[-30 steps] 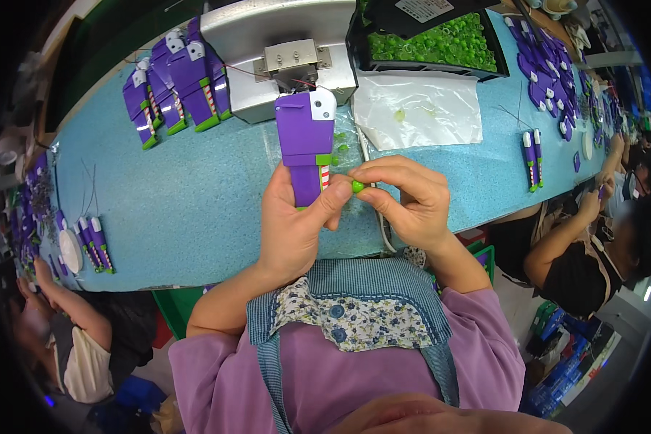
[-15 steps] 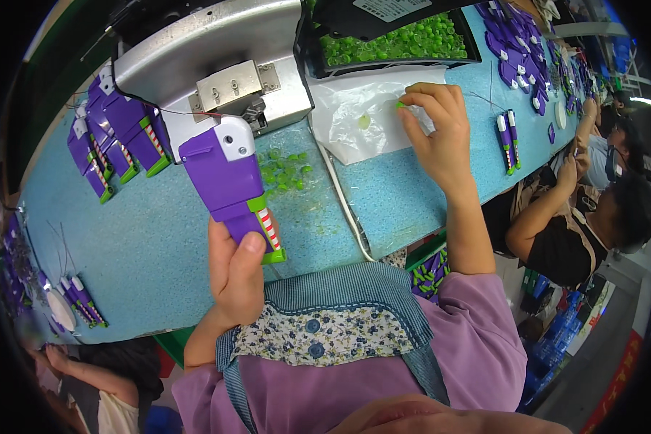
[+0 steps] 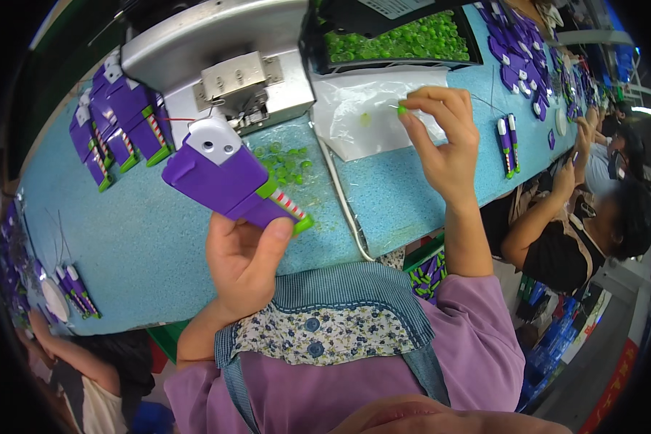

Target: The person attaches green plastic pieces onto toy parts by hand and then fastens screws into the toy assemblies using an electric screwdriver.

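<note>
My left hand (image 3: 244, 264) is closed on the lower end of a purple plastic toy part (image 3: 220, 177). That part has a white end with two dark holes, a red-and-white striped strip and a green tip; a thin red wire reaches its white end. It is tilted in front of a metal machine (image 3: 233, 79) with a silver block fixture. My right hand (image 3: 448, 145) pinches a small green cap (image 3: 401, 110) between thumb and forefinger, above a white plastic sheet (image 3: 347, 134). Loose green caps (image 3: 288, 165) lie on the blue table beside the purple part.
A black bin (image 3: 477, 43) of green caps stands behind the sheet. Similar purple parts (image 3: 123, 119) lie at the left of the machine, with more (image 3: 517, 61) at far right. A white cable (image 3: 343, 192) crosses the table (image 3: 159, 253). Co-workers sit at both sides.
The purple part has tilted, its white end swinging left and its green tip swinging right. My right hand has shifted slightly, still pinching the green cap.
</note>
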A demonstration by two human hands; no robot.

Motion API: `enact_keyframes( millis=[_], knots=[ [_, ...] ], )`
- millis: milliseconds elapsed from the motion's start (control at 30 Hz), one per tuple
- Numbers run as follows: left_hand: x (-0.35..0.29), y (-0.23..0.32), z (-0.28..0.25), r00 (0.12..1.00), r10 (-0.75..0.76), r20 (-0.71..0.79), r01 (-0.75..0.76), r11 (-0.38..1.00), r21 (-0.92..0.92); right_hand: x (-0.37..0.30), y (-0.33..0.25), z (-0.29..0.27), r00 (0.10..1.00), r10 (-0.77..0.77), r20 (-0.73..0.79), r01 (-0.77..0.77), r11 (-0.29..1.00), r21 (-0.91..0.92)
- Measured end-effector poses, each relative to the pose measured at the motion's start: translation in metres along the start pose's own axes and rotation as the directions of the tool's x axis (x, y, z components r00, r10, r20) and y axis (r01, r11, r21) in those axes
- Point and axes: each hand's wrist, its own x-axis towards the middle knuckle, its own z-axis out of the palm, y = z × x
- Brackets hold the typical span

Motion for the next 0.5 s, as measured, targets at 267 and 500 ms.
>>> enact_keyframes(
  millis=[267,500],
  knots=[
    [-0.001,-0.008,0.005,0.991,0.113,0.068,-0.111,0.993,-0.025,-0.038,-0.068,0.011,0.95,0.176,0.26,-0.314,0.525,0.791],
    [-0.008,-0.009,0.005,0.987,0.131,0.095,-0.137,0.989,0.06,-0.043,-0.074,0.015,0.951,0.121,0.284,-0.296,0.618,0.729]
  ],
)
